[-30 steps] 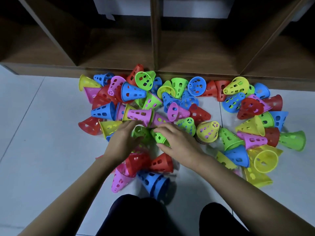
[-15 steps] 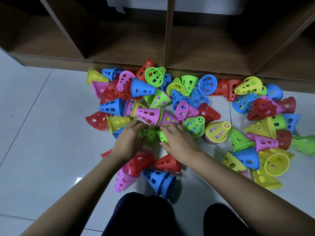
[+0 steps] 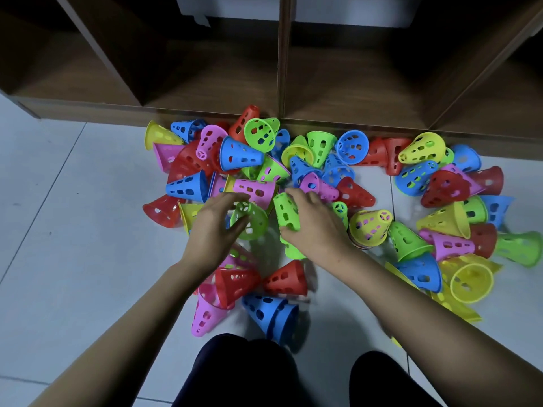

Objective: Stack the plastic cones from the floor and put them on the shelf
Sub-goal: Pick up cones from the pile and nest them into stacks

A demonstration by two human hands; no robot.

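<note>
Two green cones were gripped, one in my left hand and one in my right hand, just before the shelf; I judged aligning rims best.

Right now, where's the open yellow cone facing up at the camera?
Head view, right side: the yellow cone lies on the floor at the pile's near right edge, just right of a blue cone, below a pink cone.

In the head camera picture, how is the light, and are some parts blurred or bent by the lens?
Head view: dim, uneven light; the shelf compartments are nearly black, while the floor is pale grey. Cones near the right hand are slightly smeared, such as the red cone. The wide lens splays the shelf dividers outward.
</note>
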